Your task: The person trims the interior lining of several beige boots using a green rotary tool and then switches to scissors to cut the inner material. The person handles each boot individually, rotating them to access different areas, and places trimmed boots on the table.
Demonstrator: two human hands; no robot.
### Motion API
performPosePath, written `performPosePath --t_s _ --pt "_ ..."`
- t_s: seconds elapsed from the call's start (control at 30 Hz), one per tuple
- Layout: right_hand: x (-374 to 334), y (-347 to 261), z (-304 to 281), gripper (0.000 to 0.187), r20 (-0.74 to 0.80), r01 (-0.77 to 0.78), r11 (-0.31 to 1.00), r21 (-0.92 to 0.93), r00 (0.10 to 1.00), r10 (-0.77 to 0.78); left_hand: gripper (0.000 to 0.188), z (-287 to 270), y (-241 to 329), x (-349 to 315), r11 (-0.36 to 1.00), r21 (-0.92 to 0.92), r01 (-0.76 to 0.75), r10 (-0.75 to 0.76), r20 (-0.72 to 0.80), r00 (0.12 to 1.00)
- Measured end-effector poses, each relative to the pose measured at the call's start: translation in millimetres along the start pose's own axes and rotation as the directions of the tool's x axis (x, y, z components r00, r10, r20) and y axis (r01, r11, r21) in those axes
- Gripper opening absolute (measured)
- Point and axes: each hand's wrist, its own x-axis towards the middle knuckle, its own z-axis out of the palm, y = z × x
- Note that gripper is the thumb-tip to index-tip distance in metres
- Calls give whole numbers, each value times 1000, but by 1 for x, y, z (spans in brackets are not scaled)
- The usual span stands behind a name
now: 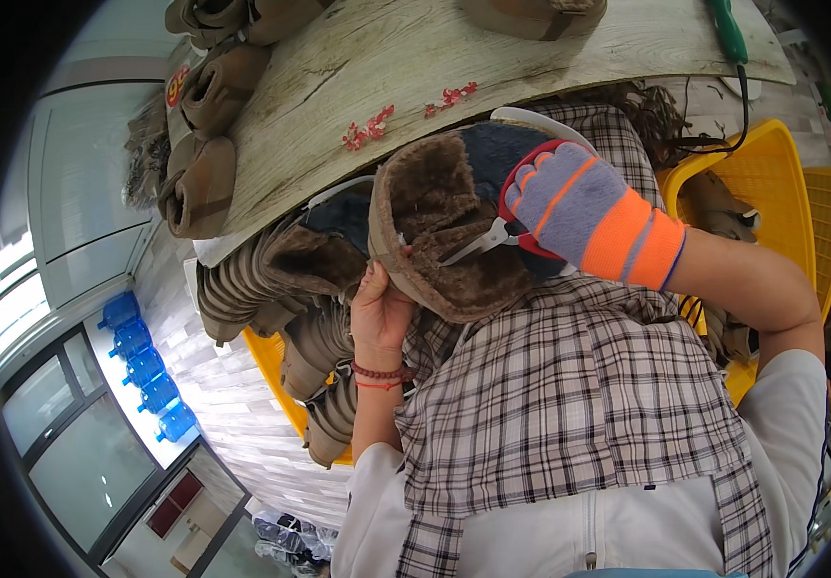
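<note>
Holding a fur-lined boot below a wooden tabletop, blue water jugs on the floor

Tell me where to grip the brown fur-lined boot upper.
Grip the brown fur-lined boot upper at its lower left rim, coming from below: the left hand already pinches there, and the gloved right hand with scissors occupies the right side.
</note>
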Motion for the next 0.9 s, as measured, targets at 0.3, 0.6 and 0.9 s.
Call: performPosePath --t_s 0.3,0.6,0.9 --pt "1 14 -17 24 104 -43 995 -92 993 53 37 3 1 0 1000 21 -4 3 30 1000" --pt "29 28 -1 17 -103 -50 978 -205 994 30 29 16 8 4 999 -10 39 -39 -56 998" --pt "44 29 -3 12 15 -21 960 -279 1000 26 30 13 10 6 999 -20 38 -39 -68 997"
